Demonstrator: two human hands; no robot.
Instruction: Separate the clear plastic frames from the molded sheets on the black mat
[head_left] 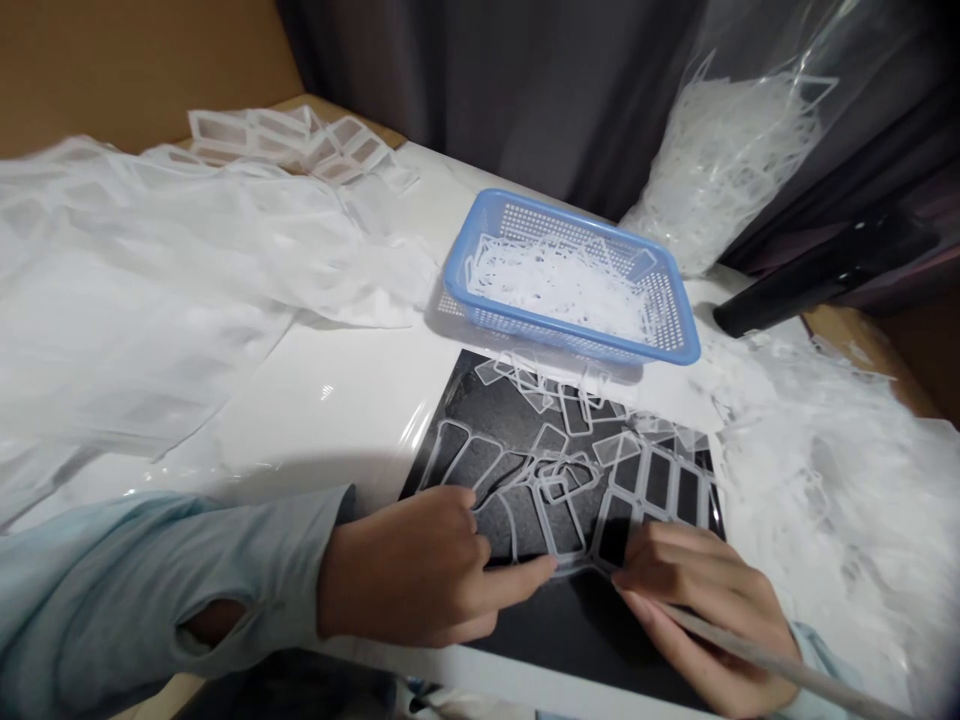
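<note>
White rectangular frames joined in a sheet (508, 490) lie on a black mat (592, 630). My left hand (442, 575) rests over the sheet's left part, index finger stretched out with its tip on the lower edge, the other fingers curled. A thin grey stick-like tool (739, 640) is pinched in my right hand (701, 600); its tip is hidden by the fingers beside the right part of the sheet. Loose small frames (574, 405) lie scattered and overlapping toward the mat's far edge.
Beyond the mat, a blue basket (577, 335) holds many white pieces. A large pile of white sheets (150, 280) covers the left. White scraps (832, 480) heap up at the right. A clear bag (727, 150) of pieces and a black tube (810, 280) are at the back right.
</note>
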